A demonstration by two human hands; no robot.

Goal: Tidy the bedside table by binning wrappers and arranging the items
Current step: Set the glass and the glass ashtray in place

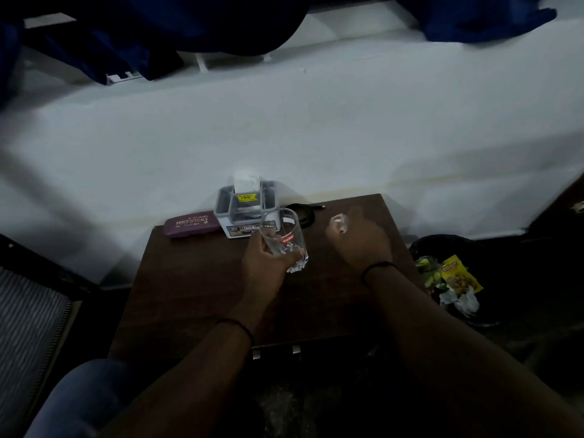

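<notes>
The left hand (265,263) is gripping a clear glass (282,238), tilted toward one o'clock above the counter (196,298). The organizer (246,210) is sitting just beyond at eleven o'clock. The right hand (360,238) is blurred, pinching something small, unidentifiable.

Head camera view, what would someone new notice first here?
Probably the clear glass with a red label, tilted in the left hand above the middle of the dark table. Next, the blurred right hand closed on something small and pale nearby. Then the yellow wrapper in the black bin to the table's right.
</notes>
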